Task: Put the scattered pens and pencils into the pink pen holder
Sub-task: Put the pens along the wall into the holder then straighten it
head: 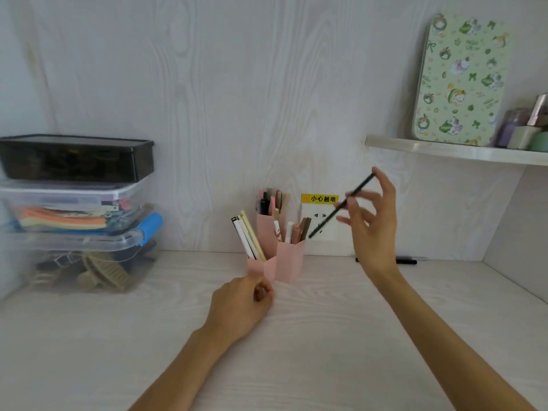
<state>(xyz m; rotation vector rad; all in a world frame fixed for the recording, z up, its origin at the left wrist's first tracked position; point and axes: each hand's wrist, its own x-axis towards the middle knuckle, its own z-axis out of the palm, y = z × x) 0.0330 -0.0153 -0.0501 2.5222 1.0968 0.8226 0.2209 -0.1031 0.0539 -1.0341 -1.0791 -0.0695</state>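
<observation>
The pink pen holder [289, 261] stands at the back of the desk with several pens and pencils upright in its compartments. My right hand [372, 221] is raised to the right of it and pinches a thin black pencil [341, 206], which slants down-left with its tip just above the holder's right compartment. My left hand [241, 307] rests on the desk just in front of the holder, fingers curled and holding nothing. A black pen [406, 260] lies on the desk by the back wall, partly hidden behind my right wrist.
Stacked plastic storage boxes [80, 209] fill the left side of the desk. A wall socket with a yellow warning label [320, 199] sits behind the holder. A shelf [456, 151] at upper right carries a patterned green tin and small jars.
</observation>
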